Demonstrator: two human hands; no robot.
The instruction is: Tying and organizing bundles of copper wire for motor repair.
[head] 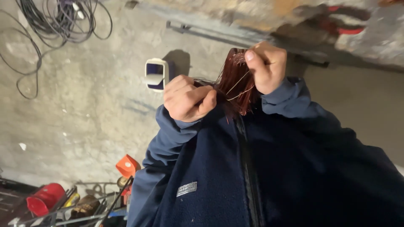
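We hold a bundle of thin copper wires (236,84) before our chest, right hand (266,65) pinching the top, left hand (187,98) closed on loose strands; it seems light, springy, best gripped near the bunched end.

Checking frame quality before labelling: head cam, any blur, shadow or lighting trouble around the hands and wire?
Head view: dim, uneven light; the dark fleece jacket loses detail. The copper wire bundle is soft, single strands barely resolved. Left hand and right hand are evenly lit. The white and blue box casts a shadow on the concrete floor. No glare.
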